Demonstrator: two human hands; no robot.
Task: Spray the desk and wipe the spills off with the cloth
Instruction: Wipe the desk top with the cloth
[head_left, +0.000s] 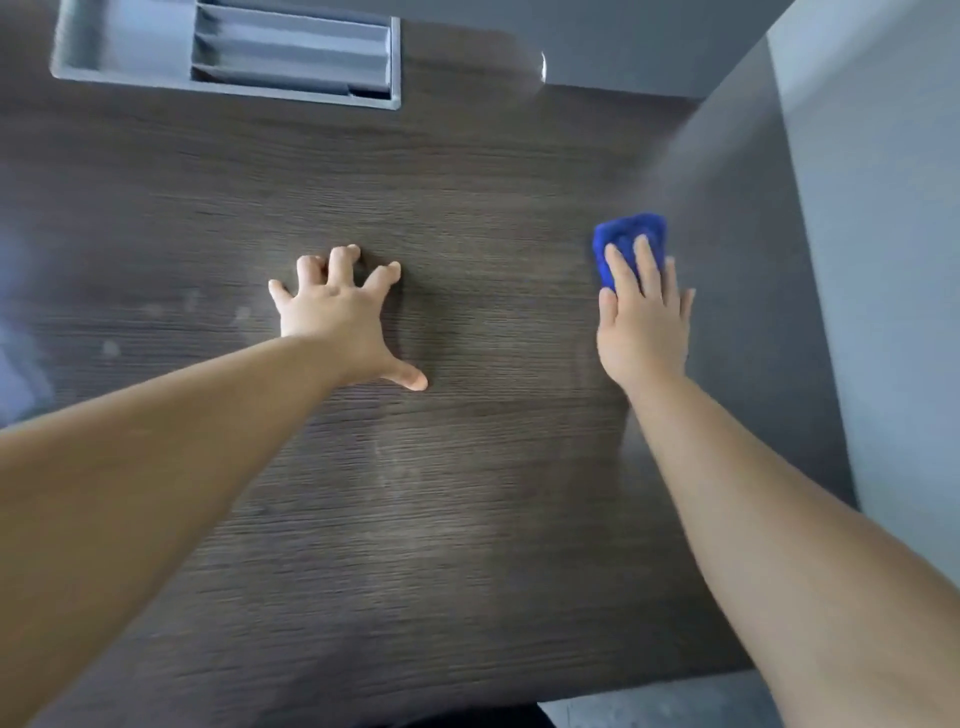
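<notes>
Desk (467, 519) surface fills nearly the whole view, a dark brown wood grain with fine horizontal lines, blurred toward the near edge. Closest to the camera, two bare forearms reach forward over it, one from each lower corner. A faint pale smear shows on the wood between the forearms, and a few small pale spots sit further left, near the left wrist.

Further out, the left hand (343, 312) is braced on the desk — fingers spread and arched, fingertips and thumb pressing the wood, holding nothing. Well to its right, close to the desk's right edge, the right hand (644, 322) lies flat with fingers extended together, pressing down on a blue cloth (631, 234). The cloth is bunched into a small pad under the fingers; its far part sticks out beyond the fingertips and lies against the desk. The hand presses on it rather than closing around it.

Just right of the cloth, a grey partition (753, 260) rises along the desk's side, with a paler grey wall (883, 260) behind it.

At the far end of the desk, toward the left, a grey recessed tray (72, 62) is set into the surface — one open compartment on its left, narrow slatted channels on its right.
</notes>
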